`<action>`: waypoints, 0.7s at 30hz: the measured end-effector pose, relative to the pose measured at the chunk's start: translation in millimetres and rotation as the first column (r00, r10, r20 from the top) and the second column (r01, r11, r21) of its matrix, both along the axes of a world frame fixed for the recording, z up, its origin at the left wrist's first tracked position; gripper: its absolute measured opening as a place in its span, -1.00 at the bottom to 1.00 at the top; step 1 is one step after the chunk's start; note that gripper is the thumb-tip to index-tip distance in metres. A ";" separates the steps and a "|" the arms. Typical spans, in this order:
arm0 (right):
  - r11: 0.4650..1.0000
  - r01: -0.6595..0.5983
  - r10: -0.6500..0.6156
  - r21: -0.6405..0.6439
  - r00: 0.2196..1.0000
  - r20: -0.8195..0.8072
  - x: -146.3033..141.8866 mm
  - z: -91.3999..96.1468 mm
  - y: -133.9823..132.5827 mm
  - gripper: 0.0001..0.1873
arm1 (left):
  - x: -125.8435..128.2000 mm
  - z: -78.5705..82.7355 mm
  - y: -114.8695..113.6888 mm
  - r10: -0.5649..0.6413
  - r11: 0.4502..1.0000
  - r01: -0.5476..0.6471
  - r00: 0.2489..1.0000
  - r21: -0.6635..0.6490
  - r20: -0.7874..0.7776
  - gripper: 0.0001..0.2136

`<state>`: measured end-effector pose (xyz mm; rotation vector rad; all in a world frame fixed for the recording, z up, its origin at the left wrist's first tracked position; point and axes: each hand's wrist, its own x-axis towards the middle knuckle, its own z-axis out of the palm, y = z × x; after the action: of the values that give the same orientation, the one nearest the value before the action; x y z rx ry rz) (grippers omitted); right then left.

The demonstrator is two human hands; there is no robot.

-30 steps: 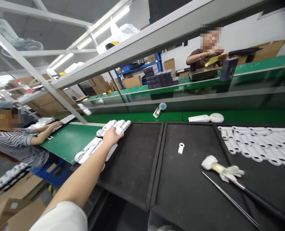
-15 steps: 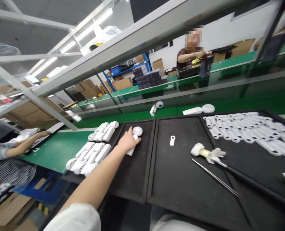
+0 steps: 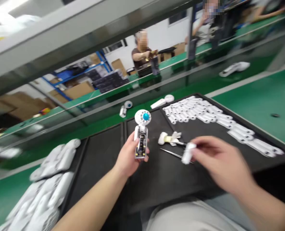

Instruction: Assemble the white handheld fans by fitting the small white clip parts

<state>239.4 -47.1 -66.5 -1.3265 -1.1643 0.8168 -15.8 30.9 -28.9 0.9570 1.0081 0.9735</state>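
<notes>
Left hand (image 3: 126,158) grips a device (image 3: 141,142), long axis near-vertical (round head (image 3: 142,117) topmost), while right hand (image 3: 220,162) pinches a white piece (image 3: 188,154).

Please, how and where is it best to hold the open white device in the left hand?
I would hold the white device by both long edges of its lower body, coming from behind, much as the left hand does. Its front is open and shows a bare circuit board, so that face is better left untouched; the round head sits on a narrower neck.
</notes>
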 end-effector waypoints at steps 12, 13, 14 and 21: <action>0.991 0.067 -0.113 -0.117 0.885 -0.451 -35.5 13.8 24.5 -0.68 | 74.2 -24.5 -6.7 -0.268 0.893 0.363 0.904 0.265 -0.332 -0.15; 0.991 0.066 -0.113 -0.119 0.889 -0.445 -36.4 12.1 24.9 -0.68 | 72.6 -25.4 -6.8 -0.249 0.889 0.361 0.897 0.281 -0.365 -0.15; 0.991 0.073 -0.115 -0.113 0.894 -0.432 -37.8 10.0 25.9 -0.67 | 71.2 -26.5 -6.5 -0.228 0.884 0.358 0.891 0.301 -0.392 -0.17; 0.998 0.013 -0.026 -0.062 0.975 -0.219 -37.1 -2.7 44.2 -0.66 | 72.5 -36.6 7.1 -0.291 0.929 0.327 0.934 0.172 -0.206 -0.28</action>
<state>202.3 -2.8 -69.2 -1.2587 -0.9575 0.9650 56.8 37.9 -65.5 1.3509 0.8785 0.7428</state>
